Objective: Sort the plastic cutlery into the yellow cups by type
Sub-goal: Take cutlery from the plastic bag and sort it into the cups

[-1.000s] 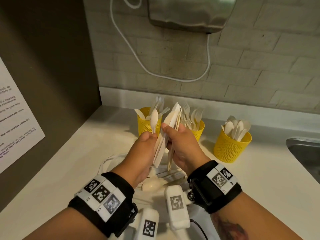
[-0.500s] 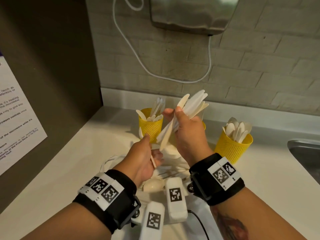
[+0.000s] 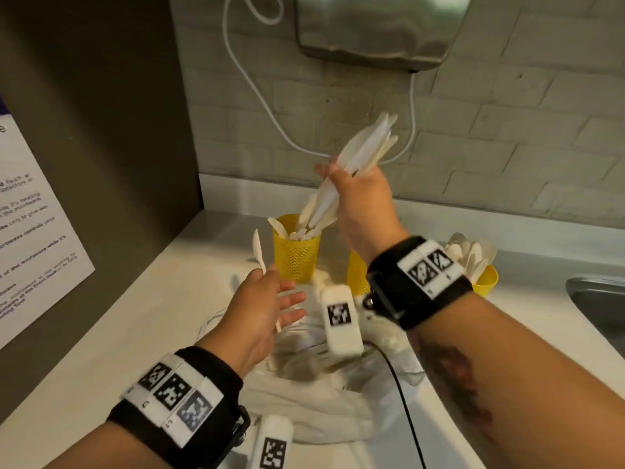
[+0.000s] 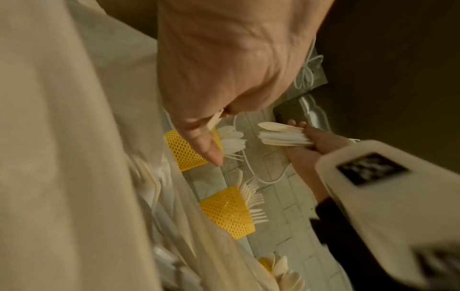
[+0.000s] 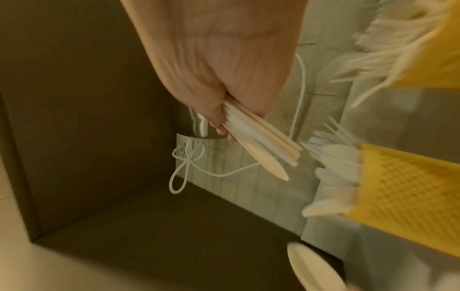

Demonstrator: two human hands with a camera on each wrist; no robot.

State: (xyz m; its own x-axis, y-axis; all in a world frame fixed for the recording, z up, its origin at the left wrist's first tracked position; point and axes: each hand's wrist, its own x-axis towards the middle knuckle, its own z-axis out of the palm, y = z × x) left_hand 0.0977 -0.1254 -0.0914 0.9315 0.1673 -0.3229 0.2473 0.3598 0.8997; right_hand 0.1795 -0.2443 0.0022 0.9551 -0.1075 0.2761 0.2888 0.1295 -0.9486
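Observation:
My right hand [image 3: 343, 179] grips a bundle of white plastic knives [image 3: 363, 150], tilted, its lower ends at the mouth of the left yellow cup [image 3: 296, 253], which holds knives. The bundle also shows in the left wrist view [image 4: 283, 135] and the right wrist view [image 5: 259, 145]. My left hand [image 3: 270, 289], lower and nearer, pinches a single white cutlery piece [image 3: 258, 247] that points upward; its other fingers are spread. The middle yellow cup [image 4: 227, 212] holds forks and is half hidden behind my right wrist in the head view. The right yellow cup [image 3: 485, 280] holds spoons.
A white plastic bag [image 3: 304, 384] with loose cutlery lies on the counter under my hands. A steel sink [image 3: 598, 299] is at the right. A metal wall unit [image 3: 378, 25] and a white cable [image 3: 257, 93] hang above. A dark side panel carries a notice [image 3: 30, 231].
My hands have parted. The right hand lifted the knife bundle up and tilted it over the left cup. The left hand dropped lower, keeping one single piece.

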